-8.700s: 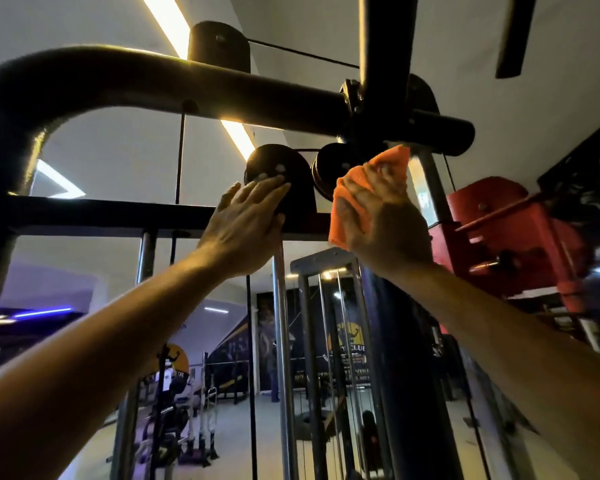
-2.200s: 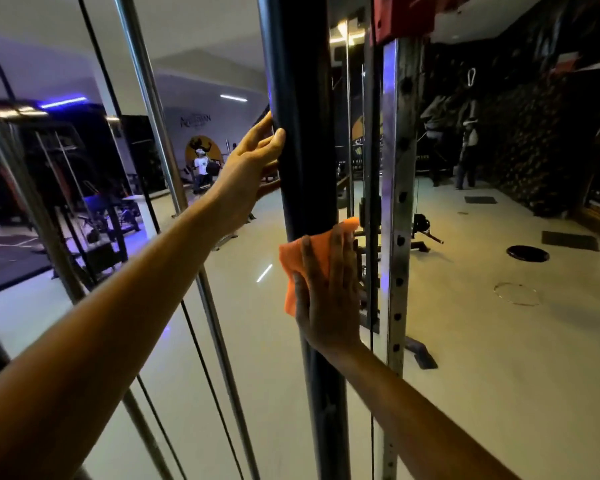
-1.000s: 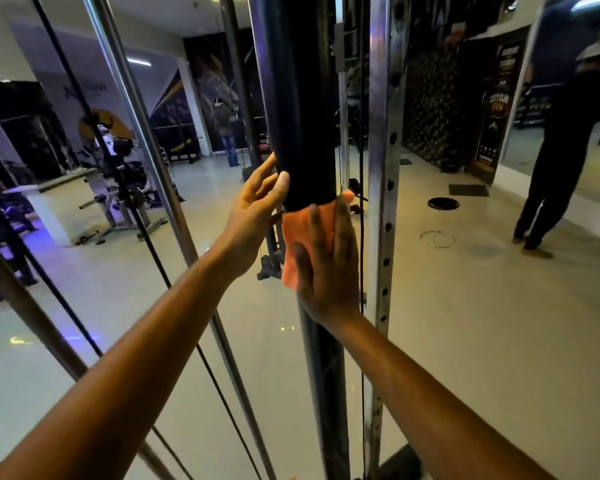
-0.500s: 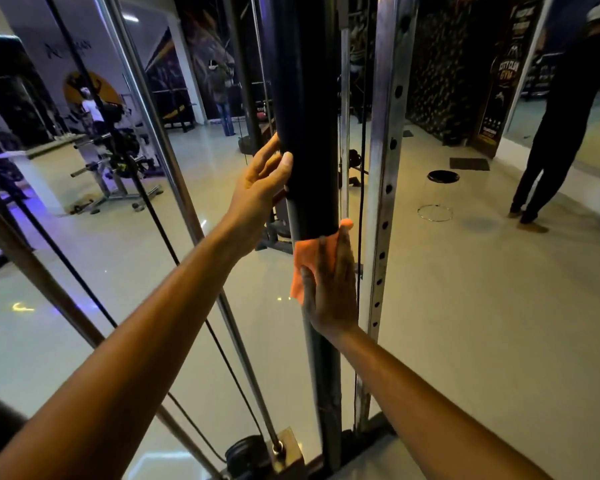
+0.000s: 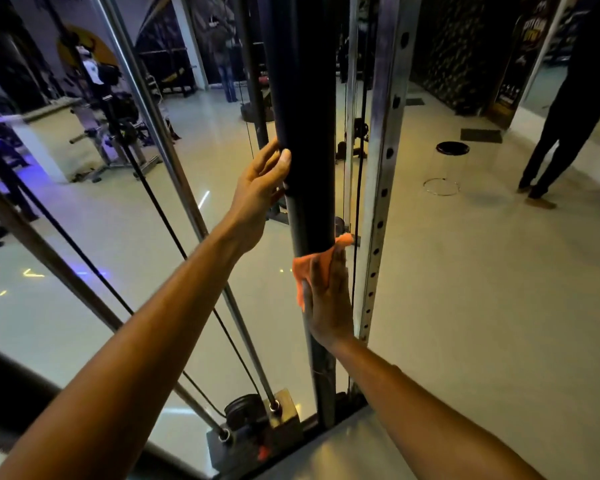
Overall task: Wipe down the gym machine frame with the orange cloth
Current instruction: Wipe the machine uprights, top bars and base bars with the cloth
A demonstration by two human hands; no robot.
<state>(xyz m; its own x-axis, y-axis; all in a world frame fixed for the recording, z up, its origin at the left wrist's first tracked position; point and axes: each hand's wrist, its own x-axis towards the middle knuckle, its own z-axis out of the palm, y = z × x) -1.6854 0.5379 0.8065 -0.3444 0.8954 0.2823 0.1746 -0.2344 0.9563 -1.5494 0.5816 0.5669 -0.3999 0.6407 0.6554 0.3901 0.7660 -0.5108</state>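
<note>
A thick black upright post (image 5: 302,109) of the gym machine frame runs down the middle of the view to the base. My right hand (image 5: 328,299) presses the orange cloth (image 5: 307,268) flat against the post, low down, with straight fingers pointing up. The cloth shows above and to the left of the fingers. My left hand (image 5: 262,188) rests higher up on the post's left side, thumb on the front, fingers reaching round behind it.
A perforated chrome upright (image 5: 383,161) stands just right of the post. Chrome guide rods (image 5: 174,174) and a black cable (image 5: 146,188) slant down to the base block (image 5: 278,420) at left. A person (image 5: 565,109) stands at right; other gym machines (image 5: 108,126) lie behind.
My right hand has slid the cloth down the post from shoulder height toward the base. My left hand stays on the post's left side. The view has tilted downward.
</note>
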